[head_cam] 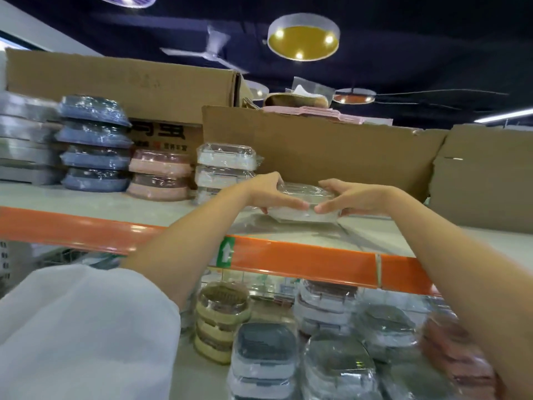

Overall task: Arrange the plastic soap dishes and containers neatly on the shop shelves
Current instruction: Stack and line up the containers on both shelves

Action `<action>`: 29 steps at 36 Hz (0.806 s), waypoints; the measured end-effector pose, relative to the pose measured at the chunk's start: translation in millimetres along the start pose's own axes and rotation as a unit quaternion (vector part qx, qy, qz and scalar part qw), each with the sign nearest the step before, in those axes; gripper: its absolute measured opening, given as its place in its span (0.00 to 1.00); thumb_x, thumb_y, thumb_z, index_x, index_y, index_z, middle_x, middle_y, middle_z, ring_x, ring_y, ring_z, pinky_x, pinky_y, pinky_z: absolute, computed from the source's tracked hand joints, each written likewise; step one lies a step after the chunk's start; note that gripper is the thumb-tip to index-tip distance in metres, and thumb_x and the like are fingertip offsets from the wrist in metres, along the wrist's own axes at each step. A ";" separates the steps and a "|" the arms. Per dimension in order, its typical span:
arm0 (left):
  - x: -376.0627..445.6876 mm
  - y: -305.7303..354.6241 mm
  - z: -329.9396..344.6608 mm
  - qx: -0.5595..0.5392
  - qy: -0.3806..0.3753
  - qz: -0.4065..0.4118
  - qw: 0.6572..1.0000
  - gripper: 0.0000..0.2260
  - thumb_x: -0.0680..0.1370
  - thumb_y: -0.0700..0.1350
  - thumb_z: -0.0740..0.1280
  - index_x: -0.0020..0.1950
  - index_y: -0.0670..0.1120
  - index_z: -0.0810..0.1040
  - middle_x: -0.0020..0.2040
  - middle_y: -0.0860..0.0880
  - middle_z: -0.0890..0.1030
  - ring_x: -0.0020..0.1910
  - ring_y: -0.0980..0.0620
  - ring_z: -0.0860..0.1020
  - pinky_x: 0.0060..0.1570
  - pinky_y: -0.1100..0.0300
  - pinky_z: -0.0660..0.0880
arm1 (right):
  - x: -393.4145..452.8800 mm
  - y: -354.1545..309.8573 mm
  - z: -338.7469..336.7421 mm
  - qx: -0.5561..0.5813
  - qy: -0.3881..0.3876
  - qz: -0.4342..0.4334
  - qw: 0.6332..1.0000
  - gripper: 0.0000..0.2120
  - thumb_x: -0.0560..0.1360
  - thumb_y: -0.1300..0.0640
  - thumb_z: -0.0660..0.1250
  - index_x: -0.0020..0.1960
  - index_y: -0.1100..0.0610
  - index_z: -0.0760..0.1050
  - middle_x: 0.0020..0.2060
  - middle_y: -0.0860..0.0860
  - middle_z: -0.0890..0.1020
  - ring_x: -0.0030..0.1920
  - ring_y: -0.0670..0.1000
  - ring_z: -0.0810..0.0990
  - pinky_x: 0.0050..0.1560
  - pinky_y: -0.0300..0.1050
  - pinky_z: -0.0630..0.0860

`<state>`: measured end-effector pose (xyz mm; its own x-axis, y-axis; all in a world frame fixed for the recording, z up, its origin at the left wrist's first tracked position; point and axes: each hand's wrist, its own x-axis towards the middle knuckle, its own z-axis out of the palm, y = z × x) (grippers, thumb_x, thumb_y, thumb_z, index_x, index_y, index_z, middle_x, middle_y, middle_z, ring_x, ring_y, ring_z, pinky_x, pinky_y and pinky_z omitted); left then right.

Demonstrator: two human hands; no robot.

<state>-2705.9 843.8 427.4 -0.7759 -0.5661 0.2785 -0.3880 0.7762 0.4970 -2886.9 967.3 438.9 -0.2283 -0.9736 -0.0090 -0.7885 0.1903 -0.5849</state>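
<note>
Shelves hold most of what you can see. The top shelf has an orange front edge. Big cardboard boxes stand along its back. In front of the boxes, near the left end, are piles of wrapped soap dishes: a grey pile at the far left, cut off by the side of the view, then a blue pile, a pink pile and a white pile.

Both arms reach up and forward to the middle of the top shelf. The left arm comes out of a wide white sleeve. The right arm is bare.

One clear wrapped soap dish sits near the front edge of the top shelf, just to the right of the white pile. The left hand grips its left end and the right hand grips its right end. The fingers curl over the top and the thumbs lie along the near side, almost tip to tip. The hands hide both ends of the dish. You cannot tell if it rests on the shelf or is just above it.

The lower shelf holds more wrapped dishes, tan, dark and pink. They are blurry, and the arms hide some of them.
</note>
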 end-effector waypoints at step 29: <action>-13.1 -28.6 -3.7 0.191 0.058 0.055 0.978 0.06 0.75 0.46 0.69 0.48 0.45 0.81 0.49 0.49 0.82 0.50 0.50 0.78 0.49 0.58 0.75 | 39.4 9.4 14.7 -0.171 0.091 0.068 0.979 0.37 0.78 0.40 0.60 0.79 0.57 0.51 0.77 0.52 0.57 0.76 0.53 0.57 0.75 0.49 0.55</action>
<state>-2682.8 828.0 412.6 -0.7702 -0.4843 0.4150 -0.4803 0.8686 0.1222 -2894.9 928.9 421.1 -0.4167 -0.9041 0.0946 -0.8821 0.3771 -0.2823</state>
